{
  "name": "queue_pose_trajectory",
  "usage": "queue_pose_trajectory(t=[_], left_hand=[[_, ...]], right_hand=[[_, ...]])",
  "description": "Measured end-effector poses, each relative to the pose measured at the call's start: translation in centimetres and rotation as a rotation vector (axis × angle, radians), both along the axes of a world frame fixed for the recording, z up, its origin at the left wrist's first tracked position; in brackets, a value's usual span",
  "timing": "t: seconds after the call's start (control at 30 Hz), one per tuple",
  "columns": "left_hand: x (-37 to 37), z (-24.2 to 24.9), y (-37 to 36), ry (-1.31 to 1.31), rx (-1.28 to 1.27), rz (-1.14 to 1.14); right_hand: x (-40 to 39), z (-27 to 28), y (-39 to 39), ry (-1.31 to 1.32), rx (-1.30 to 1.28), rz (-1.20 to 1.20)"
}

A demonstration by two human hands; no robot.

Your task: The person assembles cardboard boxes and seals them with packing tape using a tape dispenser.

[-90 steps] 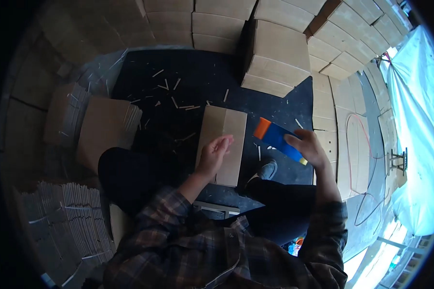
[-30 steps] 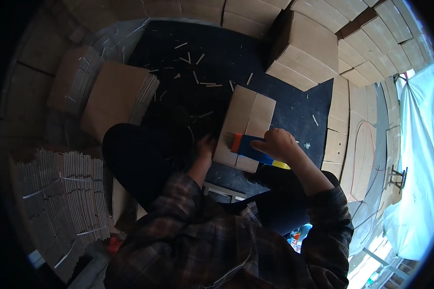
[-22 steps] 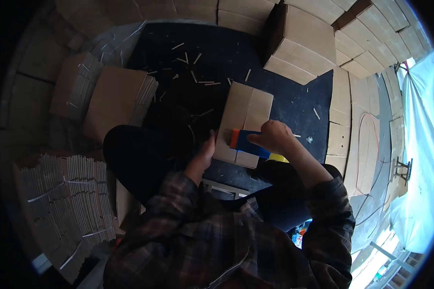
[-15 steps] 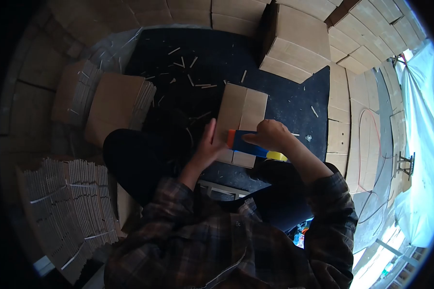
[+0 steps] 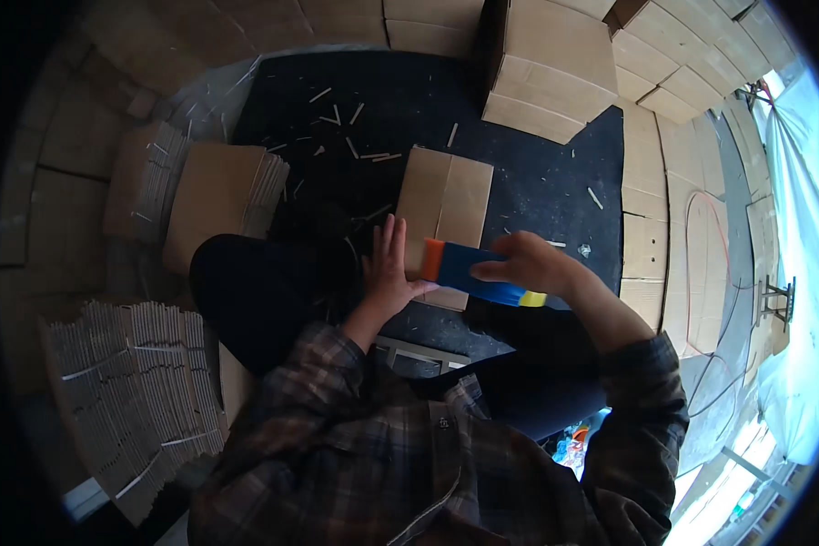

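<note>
A small closed cardboard box (image 5: 445, 196) lies on the dark mat in front of me, a seam running down its top. My right hand (image 5: 534, 266) is closed around a blue tool (image 5: 469, 270) with an orange end and a yellow end; its exact kind is not clear. The orange end is over the near part of the box. Against the box's left side, near the orange end, is my left hand (image 5: 390, 278), with fingers stretched out and apart.
Thin cardboard strips (image 5: 353, 146) are scattered over the dark mat (image 5: 291, 86). Folded cardboard stacks (image 5: 214, 196) stand at left, with a strapped bundle (image 5: 132, 382) nearer me. A large carton (image 5: 555, 64) sits at the back right. Flattened cardboard (image 5: 643, 191) lines the right side.
My left fingers have spread apart and point up along the box's left side. My right hand has shifted slightly right with the blue tool. The whole view has shifted a little.
</note>
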State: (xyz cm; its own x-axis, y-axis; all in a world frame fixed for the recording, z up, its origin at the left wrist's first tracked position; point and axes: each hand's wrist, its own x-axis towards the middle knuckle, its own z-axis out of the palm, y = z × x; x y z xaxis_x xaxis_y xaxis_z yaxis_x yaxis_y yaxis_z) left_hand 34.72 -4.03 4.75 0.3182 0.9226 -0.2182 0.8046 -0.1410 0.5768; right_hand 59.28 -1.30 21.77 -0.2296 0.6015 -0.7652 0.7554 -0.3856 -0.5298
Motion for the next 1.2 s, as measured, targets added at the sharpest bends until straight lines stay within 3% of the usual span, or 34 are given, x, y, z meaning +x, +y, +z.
queue_pose_trajectory(t=[0.1, 0.23, 0.5, 0.73, 0.87, 1.1, 1.2], left_hand=[[0.2, 0.5, 0.2, 0.013, -0.006, 0.018], [0.0, 0.6, 0.3, -0.013, -0.007, 0.028], [0.1, 0.6, 0.4, 0.009, 0.015, 0.005], [-0.2, 0.0, 0.5, -0.073, 0.09, -0.034], [0.1, 0.5, 0.5, -0.073, 0.094, -0.042], [0.4, 1.0, 0.5, -0.186, 0.05, -0.013], [0.3, 1.3, 0.6, -0.197, 0.028, -0.009]], right_hand=[[4.6, -1.0, -1.9, 0.073, -0.042, -0.078], [10.1, 0.4, -4.8, -0.052, 0.01, -0.175], [13.8, -6.8, -6.0, -0.1, 0.017, -0.094], [10.5, -10.4, -4.0, -0.127, -0.011, -0.094], [7.9, -12.6, -2.7, -0.195, 0.048, 0.027], [4.2, -9.7, 0.7, -0.376, -0.064, 0.097], [0.7, -11.4, 0.7, -0.501, 0.038, 0.24]])
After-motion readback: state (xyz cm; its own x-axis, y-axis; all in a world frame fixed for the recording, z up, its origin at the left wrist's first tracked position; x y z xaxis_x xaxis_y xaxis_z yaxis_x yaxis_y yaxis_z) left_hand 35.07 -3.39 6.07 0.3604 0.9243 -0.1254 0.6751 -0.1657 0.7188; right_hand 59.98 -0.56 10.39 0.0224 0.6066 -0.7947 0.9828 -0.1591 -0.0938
